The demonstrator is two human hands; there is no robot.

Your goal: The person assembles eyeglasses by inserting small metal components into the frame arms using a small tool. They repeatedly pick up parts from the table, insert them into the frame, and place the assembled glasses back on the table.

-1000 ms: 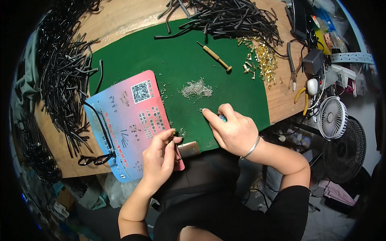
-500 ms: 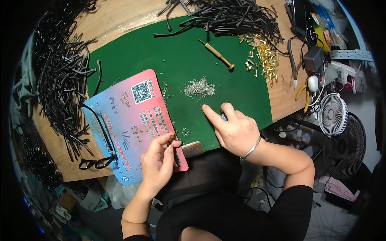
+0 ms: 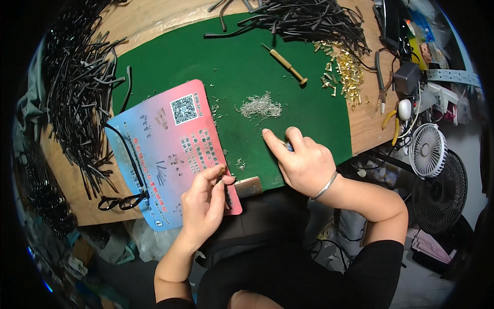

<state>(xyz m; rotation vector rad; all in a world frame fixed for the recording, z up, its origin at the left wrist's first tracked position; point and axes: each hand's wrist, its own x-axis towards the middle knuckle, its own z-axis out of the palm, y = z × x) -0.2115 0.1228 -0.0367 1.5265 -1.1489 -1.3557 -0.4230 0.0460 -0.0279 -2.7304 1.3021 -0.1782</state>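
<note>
My left hand (image 3: 202, 201) is closed in a pinch on a slim dark piece with a brass-coloured end (image 3: 220, 175), over the right edge of a pink-and-blue printed mat (image 3: 164, 149). Most of that piece is behind the fingers. My right hand (image 3: 307, 160) has its index finger stretched toward a heap of tiny silvery screws (image 3: 261, 106) and just short of it. Its other fingers curl round something with a bluish end, mostly hidden. A pair of black glasses (image 3: 123, 200) lies on the mat's left side, one temple stretched along it.
Dark glasses temples are heaped at left (image 3: 77, 118) and at the back (image 3: 309, 20). Gold-coloured clips (image 3: 350, 74) and a brass screwdriver (image 3: 285, 65) lie on the green mat (image 3: 180, 62). Pliers (image 3: 380, 82) and a white fan (image 3: 428, 149) stand toward the right.
The view has shifted slightly, so the table things sit a little differently in it. Both hands keep much the same pose, the right index fingertip still near the screws.
</note>
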